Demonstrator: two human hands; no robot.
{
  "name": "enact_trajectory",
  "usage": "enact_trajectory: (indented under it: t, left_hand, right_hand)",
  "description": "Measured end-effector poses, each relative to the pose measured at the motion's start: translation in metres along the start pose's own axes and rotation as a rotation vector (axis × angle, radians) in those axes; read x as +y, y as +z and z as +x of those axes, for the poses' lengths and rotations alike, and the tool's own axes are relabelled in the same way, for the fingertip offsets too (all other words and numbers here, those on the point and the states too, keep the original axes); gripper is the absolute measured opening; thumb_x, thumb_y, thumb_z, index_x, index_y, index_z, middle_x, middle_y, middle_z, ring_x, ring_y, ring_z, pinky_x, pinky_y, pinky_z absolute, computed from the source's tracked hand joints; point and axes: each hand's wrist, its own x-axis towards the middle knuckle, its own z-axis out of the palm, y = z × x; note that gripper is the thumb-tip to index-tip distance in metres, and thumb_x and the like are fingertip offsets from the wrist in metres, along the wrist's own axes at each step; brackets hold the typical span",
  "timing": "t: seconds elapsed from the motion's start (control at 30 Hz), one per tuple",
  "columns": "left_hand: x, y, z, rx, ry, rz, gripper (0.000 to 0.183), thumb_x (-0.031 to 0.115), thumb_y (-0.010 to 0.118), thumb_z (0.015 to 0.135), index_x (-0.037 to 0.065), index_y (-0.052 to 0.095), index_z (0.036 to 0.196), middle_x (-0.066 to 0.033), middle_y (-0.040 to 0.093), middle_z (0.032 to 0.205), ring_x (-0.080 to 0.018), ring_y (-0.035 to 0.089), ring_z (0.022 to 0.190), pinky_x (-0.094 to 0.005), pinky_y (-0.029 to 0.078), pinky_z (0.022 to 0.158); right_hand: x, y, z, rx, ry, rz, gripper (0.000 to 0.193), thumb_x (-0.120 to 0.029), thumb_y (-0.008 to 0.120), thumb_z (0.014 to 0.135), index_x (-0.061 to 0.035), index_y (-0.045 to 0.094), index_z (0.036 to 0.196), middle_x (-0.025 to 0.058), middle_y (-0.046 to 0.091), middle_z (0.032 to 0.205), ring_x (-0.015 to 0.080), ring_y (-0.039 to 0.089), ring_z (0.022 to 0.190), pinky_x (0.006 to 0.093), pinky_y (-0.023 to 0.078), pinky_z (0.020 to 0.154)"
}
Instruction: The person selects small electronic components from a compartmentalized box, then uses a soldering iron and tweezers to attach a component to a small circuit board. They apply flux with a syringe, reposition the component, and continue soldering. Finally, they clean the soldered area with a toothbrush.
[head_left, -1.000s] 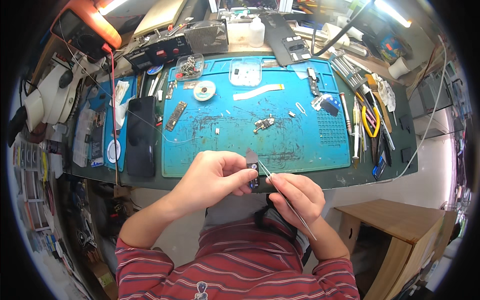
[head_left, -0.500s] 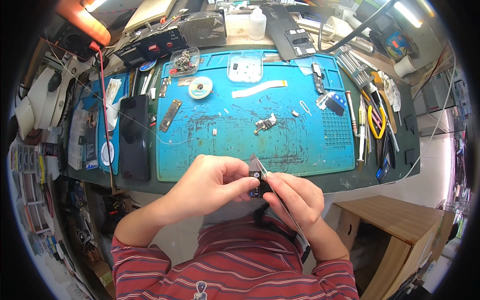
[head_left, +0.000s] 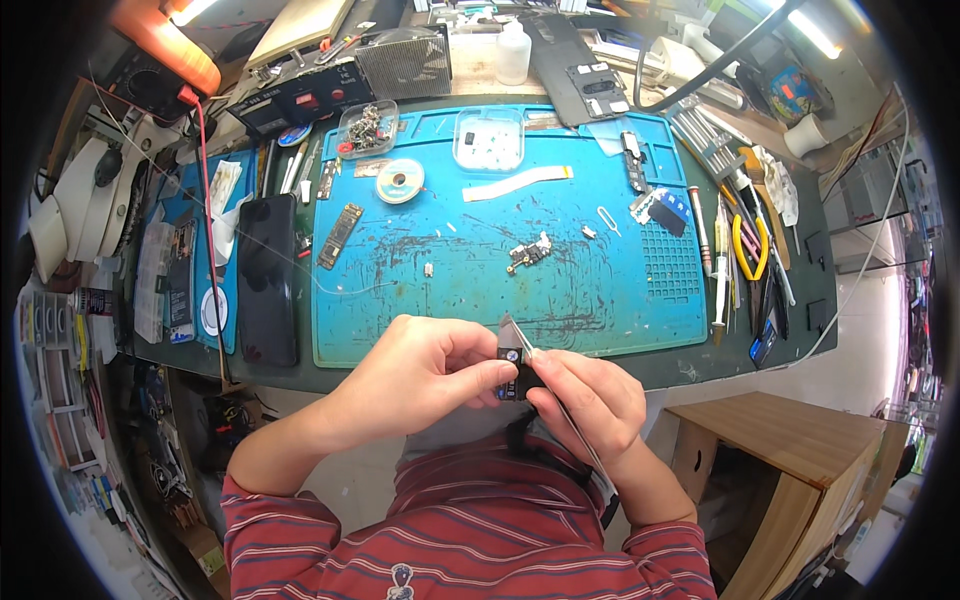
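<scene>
Just in front of the mat's near edge, my left hand (head_left: 425,365) pinches a small flat black part (head_left: 509,366) with a round white mark, between thumb and fingers. A grey pointed piece (head_left: 507,325) sticks up at its top end; whether it belongs to the part I cannot tell. My right hand (head_left: 595,395) is closed on metal tweezers (head_left: 580,433), whose tips are at the upper right side of the part. The tweezers' rear runs down beneath my palm. Fingers hide much of the part's lower half.
A blue repair mat (head_left: 450,325) bears a small circuit board piece (head_left: 530,253), a white flex cable (head_left: 518,183), a wire spool (head_left: 399,181) and clear boxes. A black phone (head_left: 268,280) lies left; yellow-handled pliers (head_left: 762,250) lie right. A wooden cabinet (head_left: 790,440) stands lower right.
The tweezers' tips have shifted slightly closer to the top of the black part. Both hands keep their grips and stay nearly in place; the view has moved a little.
</scene>
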Motion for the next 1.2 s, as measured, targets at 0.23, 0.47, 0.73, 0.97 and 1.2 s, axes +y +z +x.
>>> enact_trajectory:
  t: [0.23,0.47,0.73,0.97,1.2]
  left_hand:
    - [-0.001,-0.001,0.0,-0.008,0.003,-0.006,0.017,0.008,0.068,0.101,-0.005,0.071,0.109,-0.0063,0.074,0.094,-0.0106,0.072,0.084,-0.0256,0.06,0.073]
    - [0.003,0.0,0.0,-0.011,-0.005,0.021,0.018,0.009,0.067,0.101,-0.005,0.071,0.111,-0.0065,0.074,0.095,-0.0106,0.072,0.084,-0.0259,0.06,0.073]
    - [0.006,-0.005,-0.006,0.051,0.08,-0.011,0.019,0.015,0.066,0.102,-0.003,0.07,0.107,-0.0058,0.071,0.088,-0.0108,0.071,0.077,-0.0263,0.056,0.063]
    - [0.08,-0.124,0.033,0.756,0.528,0.482,0.028,0.012,0.064,0.1,-0.007,0.068,0.12,-0.0078,0.073,0.096,-0.0134,0.074,0.079,-0.024,0.055,0.057]
    - [0.104,-0.179,0.084,0.934,0.44,0.573,0.016,0.015,0.069,0.097,0.002,0.07,0.107,-0.0055,0.07,0.083,-0.0109,0.066,0.065,-0.0282,0.057,0.057]
  right_hand:
    - [0.0,0.0,0.0,0.007,-0.009,0.005,0.038,-0.003,0.083,0.077,0.0052,0.073,0.113,0.0138,0.074,0.101,0.0231,0.073,0.08,0.0306,0.057,0.062]
    - [0.0,-0.002,0.001,0.009,0.003,0.025,0.037,-0.003,0.082,0.078,0.005,0.073,0.113,0.0141,0.075,0.102,0.0232,0.073,0.08,0.0311,0.057,0.063]
    - [-0.002,-0.009,-0.004,0.099,0.135,0.174,0.028,-0.007,0.075,0.091,0.0052,0.071,0.116,0.0163,0.074,0.102,0.0263,0.074,0.084,0.0325,0.06,0.071]
    - [-0.008,-0.008,-0.005,0.238,0.268,0.349,0.027,-0.013,0.066,0.102,0.0089,0.068,0.117,0.0197,0.072,0.104,0.0272,0.076,0.092,0.0338,0.063,0.078]
    - [-0.008,-0.006,-0.004,0.25,0.242,0.318,0.024,-0.009,0.067,0.1,0.009,0.069,0.116,0.0203,0.072,0.104,0.0269,0.076,0.09,0.0337,0.064,0.078]
